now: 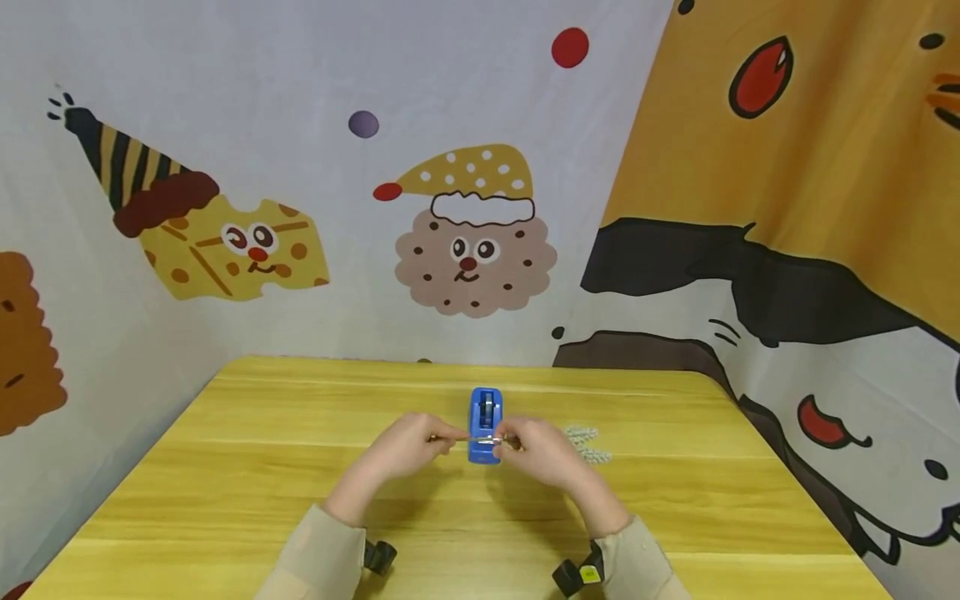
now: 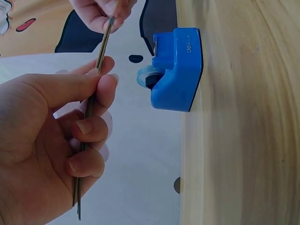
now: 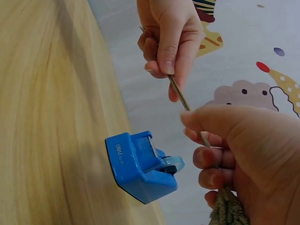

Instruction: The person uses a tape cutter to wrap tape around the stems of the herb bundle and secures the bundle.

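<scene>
Two thin brownish stems (image 2: 89,110) run between my hands, with fuzzy grey-green heads (image 3: 228,208) beyond the right hand's little-finger side. My left hand (image 1: 416,442) holds the stems' lower part, thumb and forefinger pinching and the other fingers curled round. My right hand (image 1: 542,450) pinches them higher up, nearer the heads. A small bluish shiny bit shows on the stems at the right fingertips; whether it is tape cannot be told. Just below and behind the stems stands a blue tape dispenser (image 1: 486,408), upright on the table, with a clear roll in it; neither hand visibly touches it.
The wood-grain table (image 1: 225,467) stretches out around the dispenser. Behind and to the right hangs a cartoon-printed cloth (image 1: 457,100), meeting the table's far edge. Dark wrist cameras (image 1: 381,557) sit below both beige sleeves.
</scene>
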Motion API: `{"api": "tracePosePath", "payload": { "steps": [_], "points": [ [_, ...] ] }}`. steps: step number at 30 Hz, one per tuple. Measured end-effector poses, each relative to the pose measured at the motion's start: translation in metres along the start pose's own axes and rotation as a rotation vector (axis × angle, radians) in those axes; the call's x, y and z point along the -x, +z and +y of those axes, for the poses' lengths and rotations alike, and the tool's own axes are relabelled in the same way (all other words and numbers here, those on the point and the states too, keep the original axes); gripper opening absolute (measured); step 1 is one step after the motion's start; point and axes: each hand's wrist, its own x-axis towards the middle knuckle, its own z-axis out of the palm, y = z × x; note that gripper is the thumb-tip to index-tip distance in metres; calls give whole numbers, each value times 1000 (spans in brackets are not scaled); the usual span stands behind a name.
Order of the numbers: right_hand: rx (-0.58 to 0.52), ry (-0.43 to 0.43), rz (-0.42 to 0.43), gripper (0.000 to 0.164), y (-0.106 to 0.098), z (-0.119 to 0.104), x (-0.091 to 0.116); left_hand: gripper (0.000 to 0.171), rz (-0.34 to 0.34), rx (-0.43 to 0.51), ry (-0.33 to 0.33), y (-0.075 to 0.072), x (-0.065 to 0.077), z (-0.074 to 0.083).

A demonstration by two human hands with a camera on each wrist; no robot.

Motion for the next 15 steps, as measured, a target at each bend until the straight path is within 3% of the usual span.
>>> {"api": "tracePosePath", "payload": {
  "steps": [15],
  "points": [
    [24,8,70,4,3,1,-2,27,14,40,-19,1,-1,-2]
  ]
}}
